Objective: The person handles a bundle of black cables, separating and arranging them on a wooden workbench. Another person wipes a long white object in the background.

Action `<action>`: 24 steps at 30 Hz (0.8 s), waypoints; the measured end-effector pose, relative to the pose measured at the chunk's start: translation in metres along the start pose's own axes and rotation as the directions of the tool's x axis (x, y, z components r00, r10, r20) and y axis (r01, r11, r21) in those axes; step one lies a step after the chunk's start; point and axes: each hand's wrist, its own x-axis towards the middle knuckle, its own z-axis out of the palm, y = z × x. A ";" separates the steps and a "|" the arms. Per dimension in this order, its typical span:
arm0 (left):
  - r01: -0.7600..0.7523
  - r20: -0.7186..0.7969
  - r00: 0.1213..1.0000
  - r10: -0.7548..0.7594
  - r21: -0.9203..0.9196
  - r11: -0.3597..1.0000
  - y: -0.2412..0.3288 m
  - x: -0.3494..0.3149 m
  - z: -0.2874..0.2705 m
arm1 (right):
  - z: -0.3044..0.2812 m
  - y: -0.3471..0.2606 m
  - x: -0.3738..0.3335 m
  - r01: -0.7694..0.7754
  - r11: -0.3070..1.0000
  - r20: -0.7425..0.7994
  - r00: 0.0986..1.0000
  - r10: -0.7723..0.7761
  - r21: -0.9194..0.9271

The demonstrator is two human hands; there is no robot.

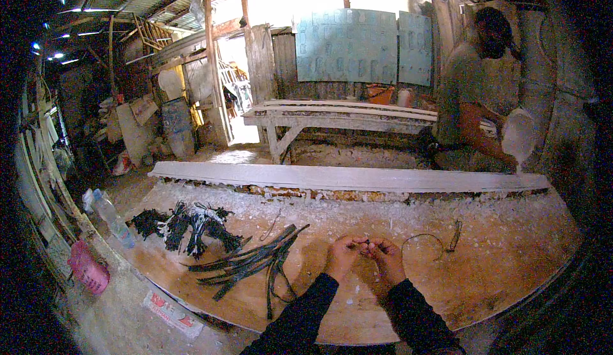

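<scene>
Over the wooden table [504,272], my left hand [343,256] and my right hand [387,260] meet fingertip to fingertip. Both are closed in a pinch, and whatever lies between the fingers is too small to make out. Left of my left hand lies a loose pile of long black strips [249,267]. Beyond it are several bunches of black strands [191,226], some flecked with white. A thin dark wire or cord [454,239] curls on the tabletop to the right of my right hand.
A long whitish molding [351,177] runs along the table's far edge. Behind it at right, a person [469,93] holds a pale container [520,131]. A plastic bottle [112,214] and a pink basket [88,269] are at left. Another bench [345,120] stands farther back.
</scene>
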 end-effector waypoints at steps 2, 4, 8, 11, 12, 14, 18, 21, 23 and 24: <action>-0.002 -0.012 1.000 0.001 -0.101 0.995 -0.006 0.001 0.002 | 0.000 -0.002 -0.002 0.002 1.000 0.007 1.000 -0.002 0.000; 0.043 -0.011 0.999 -0.047 -0.195 0.980 -0.013 0.001 0.005 | -0.002 -0.003 -0.003 -0.022 1.000 0.041 0.999 0.022 0.006; 0.046 0.011 0.999 -0.045 -0.083 0.995 -0.022 -0.003 0.006 | -0.008 0.002 0.002 0.044 0.997 0.045 0.998 -0.041 -0.066; -0.029 -0.037 0.999 0.028 -0.039 0.999 -0.018 -0.004 0.008 | -0.011 0.005 0.005 0.018 1.000 0.038 0.999 -0.017 -0.012; -0.041 -0.045 0.998 0.039 -0.038 0.998 -0.015 -0.005 0.008 | -0.010 0.004 0.005 0.019 1.000 0.042 0.999 -0.019 -0.016; 0.022 -0.038 0.999 -0.020 0.049 0.999 -0.008 -0.007 0.007 | -0.007 -0.002 0.001 0.020 1.000 0.048 0.999 -0.019 -0.024; 0.140 0.015 0.990 -0.141 0.066 0.988 -0.004 -0.004 0.004 | 0.006 -0.023 -0.012 -0.090 0.991 0.075 0.994 0.083 0.099; 0.129 0.064 0.990 -0.125 -0.069 0.989 -0.010 0.002 0.001 | 0.015 -0.034 -0.016 -0.109 0.985 0.077 0.992 0.099 0.133; 0.116 0.101 0.989 -0.109 -0.068 0.991 -0.014 0.004 0.000 | 0.014 -0.038 -0.017 -0.195 0.967 0.085 0.979 0.183 0.165; 0.101 0.122 0.988 -0.095 -0.040 0.994 -0.016 0.005 -0.001 | 0.013 -0.038 -0.017 -0.197 0.966 0.090 0.979 0.184 0.168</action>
